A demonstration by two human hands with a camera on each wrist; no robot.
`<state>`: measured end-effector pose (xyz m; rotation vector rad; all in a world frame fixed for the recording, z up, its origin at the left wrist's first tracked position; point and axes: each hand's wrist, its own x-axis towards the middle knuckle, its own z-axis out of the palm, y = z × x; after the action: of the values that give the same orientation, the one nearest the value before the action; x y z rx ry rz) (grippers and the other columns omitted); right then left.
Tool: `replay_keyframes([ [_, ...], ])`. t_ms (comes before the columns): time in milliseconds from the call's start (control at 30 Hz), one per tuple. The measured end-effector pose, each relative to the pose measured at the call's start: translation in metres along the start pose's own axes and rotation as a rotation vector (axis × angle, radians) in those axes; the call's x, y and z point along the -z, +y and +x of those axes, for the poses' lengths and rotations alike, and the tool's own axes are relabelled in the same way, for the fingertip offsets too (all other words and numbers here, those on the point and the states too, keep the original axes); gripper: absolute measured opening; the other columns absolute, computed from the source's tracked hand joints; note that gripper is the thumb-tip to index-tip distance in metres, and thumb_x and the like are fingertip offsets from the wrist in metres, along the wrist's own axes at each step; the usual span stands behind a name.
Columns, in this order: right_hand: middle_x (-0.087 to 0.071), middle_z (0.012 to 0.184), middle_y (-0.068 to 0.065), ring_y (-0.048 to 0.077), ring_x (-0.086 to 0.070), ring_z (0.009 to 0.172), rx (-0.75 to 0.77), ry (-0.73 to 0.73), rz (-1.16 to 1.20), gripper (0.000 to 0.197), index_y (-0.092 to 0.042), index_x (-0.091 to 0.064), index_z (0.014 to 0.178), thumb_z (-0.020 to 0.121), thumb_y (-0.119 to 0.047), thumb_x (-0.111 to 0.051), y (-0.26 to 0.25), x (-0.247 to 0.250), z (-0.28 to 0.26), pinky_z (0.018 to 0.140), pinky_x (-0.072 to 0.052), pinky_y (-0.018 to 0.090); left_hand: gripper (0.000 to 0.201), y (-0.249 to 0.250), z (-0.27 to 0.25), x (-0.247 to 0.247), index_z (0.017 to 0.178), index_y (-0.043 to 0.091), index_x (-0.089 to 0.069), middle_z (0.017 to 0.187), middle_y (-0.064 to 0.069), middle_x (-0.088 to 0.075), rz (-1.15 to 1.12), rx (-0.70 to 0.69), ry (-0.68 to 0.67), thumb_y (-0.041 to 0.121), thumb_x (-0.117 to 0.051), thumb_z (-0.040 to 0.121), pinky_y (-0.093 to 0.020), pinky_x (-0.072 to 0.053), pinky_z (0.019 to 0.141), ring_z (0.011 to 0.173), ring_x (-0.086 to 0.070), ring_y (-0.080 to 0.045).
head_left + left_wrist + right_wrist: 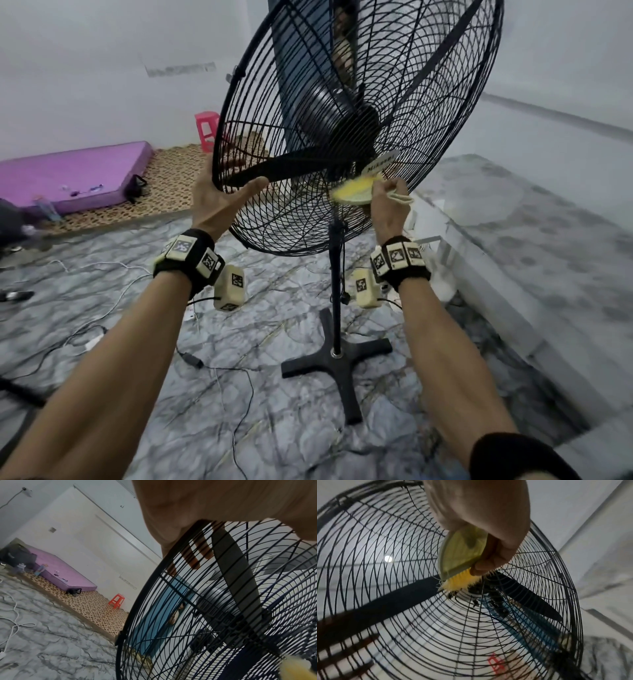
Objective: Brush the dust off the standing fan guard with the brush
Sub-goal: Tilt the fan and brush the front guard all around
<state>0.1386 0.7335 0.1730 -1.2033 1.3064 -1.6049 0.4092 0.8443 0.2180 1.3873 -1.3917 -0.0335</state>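
A black wire fan guard (428, 113) on a standing fan tilts toward me, with dark blades behind the wires. My left hand (219, 202) grips the guard's left rim, thumb across the front wires, fingers (193, 557) curled behind them. My right hand (387, 202) holds a small yellow brush (354, 193) against the front wires just below the hub. In the right wrist view the brush (462, 553) shows a pale green back, and its yellow bristles (458, 582) press on the guard (402, 601).
The fan's pole (336, 291) stands on a black cross base (339, 363) on marble floor. Cables (102, 308) trail at the left. A purple mattress (72, 174) and red stool (206, 130) sit at the back wall. A raised marble ledge (496, 291) runs along the right.
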Motion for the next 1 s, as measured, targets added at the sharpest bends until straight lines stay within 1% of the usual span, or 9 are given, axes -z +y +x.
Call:
replay_keyframes([
  [133, -0.059, 0.084, -0.006, 0.004, -0.057, 0.067, 0.041, 0.17, 0.102, 0.011, -0.009, -0.051, 0.102, 0.096, -0.017, -0.057, -0.008, 0.01, 0.011, 0.054, -0.048, 0.023, 0.079, -0.006, -0.004, 0.001, 0.141, 0.009, -0.05, 0.122, 0.01, -0.062, -0.023, 0.035, -0.001, 0.049, -0.085, 0.082, 0.002, -0.043, 0.086, 0.11, -0.056, 0.019],
  [333, -0.058, 0.09, 0.0, 0.021, -0.061, 0.082, 0.163, -0.232, 0.005, 0.011, -0.017, -0.048, 0.091, 0.093, -0.015, -0.058, 0.005, -0.011, -0.033, 0.069, -0.056, 0.036, 0.076, -0.006, -0.003, 0.005, 0.14, 0.008, -0.051, 0.126, 0.001, -0.064, -0.016, 0.007, 0.032, 0.047, -0.084, 0.085, -0.007, -0.047, 0.093, 0.114, -0.06, 0.003],
  [433, -0.058, 0.091, 0.0, 0.013, -0.059, 0.077, 0.083, 0.054, 0.173, 0.007, -0.015, -0.049, 0.094, 0.095, -0.013, -0.056, -0.001, -0.009, -0.023, 0.064, -0.054, 0.03, 0.085, -0.008, -0.003, 0.006, 0.14, 0.007, -0.054, 0.127, -0.002, -0.067, -0.053, -0.006, -0.002, 0.062, -0.081, 0.081, -0.006, -0.048, 0.09, 0.113, -0.062, 0.006],
  [500, -0.059, 0.087, -0.001, 0.012, -0.058, 0.072, 0.045, 0.149, 0.184, 0.006, -0.015, -0.049, 0.094, 0.096, -0.015, -0.055, -0.002, -0.017, -0.021, 0.06, -0.05, 0.029, 0.091, -0.014, -0.001, 0.006, 0.143, 0.008, -0.052, 0.127, 0.0, -0.068, -0.062, 0.011, 0.002, 0.066, -0.08, 0.08, -0.015, -0.054, 0.093, 0.114, -0.063, 0.004],
  [633, -0.058, 0.086, 0.001, 0.018, -0.056, 0.078, 0.113, -0.162, -0.014, 0.011, -0.025, -0.049, 0.086, 0.096, -0.027, -0.052, 0.007, -0.041, -0.048, 0.066, -0.05, 0.04, 0.094, -0.021, 0.007, 0.009, 0.143, 0.016, -0.052, 0.127, 0.002, -0.07, -0.042, 0.011, -0.012, 0.076, -0.079, 0.075, -0.041, -0.06, 0.096, 0.117, -0.068, -0.013],
  [733, -0.062, 0.091, 0.002, 0.018, -0.062, 0.078, 0.001, -0.005, 0.104, 0.008, -0.016, -0.054, 0.095, 0.097, -0.024, -0.054, 0.007, -0.027, -0.038, 0.062, -0.051, 0.038, 0.094, -0.018, 0.005, 0.011, 0.143, 0.014, -0.052, 0.128, 0.004, -0.068, -0.058, -0.001, -0.022, 0.072, -0.08, 0.074, -0.025, -0.056, 0.098, 0.115, -0.064, -0.001],
  [800, -0.063, 0.091, 0.0, 0.013, -0.062, 0.075, -0.039, 0.16, 0.148, 0.01, -0.013, -0.053, 0.101, 0.096, -0.02, -0.058, 0.005, -0.023, -0.032, 0.062, -0.05, 0.033, 0.101, -0.018, 0.005, 0.011, 0.147, 0.012, -0.05, 0.134, 0.002, -0.066, -0.059, -0.006, -0.025, 0.074, -0.081, 0.073, -0.027, -0.055, 0.102, 0.12, -0.063, -0.003],
  [900, -0.058, 0.089, 0.0, 0.014, -0.057, 0.077, 0.06, -0.057, 0.078, 0.006, -0.011, -0.052, 0.1, 0.096, -0.015, -0.055, 0.0, -0.037, -0.05, 0.064, -0.051, 0.032, 0.111, -0.02, 0.009, 0.008, 0.15, 0.012, -0.047, 0.139, -0.004, -0.065, -0.05, -0.008, -0.026, 0.082, -0.077, 0.07, -0.039, -0.055, 0.105, 0.125, -0.062, -0.014],
  [1000, -0.056, 0.087, 0.001, 0.019, -0.055, 0.081, 0.122, -0.21, 0.053, 0.009, -0.016, -0.052, 0.089, 0.097, -0.018, -0.052, -0.003, -0.037, -0.061, 0.072, -0.051, 0.039, 0.112, -0.018, 0.011, 0.008, 0.151, 0.012, -0.046, 0.138, -0.003, -0.065, -0.055, -0.008, -0.028, 0.082, -0.076, 0.069, -0.029, -0.053, 0.104, 0.125, -0.061, -0.012],
])
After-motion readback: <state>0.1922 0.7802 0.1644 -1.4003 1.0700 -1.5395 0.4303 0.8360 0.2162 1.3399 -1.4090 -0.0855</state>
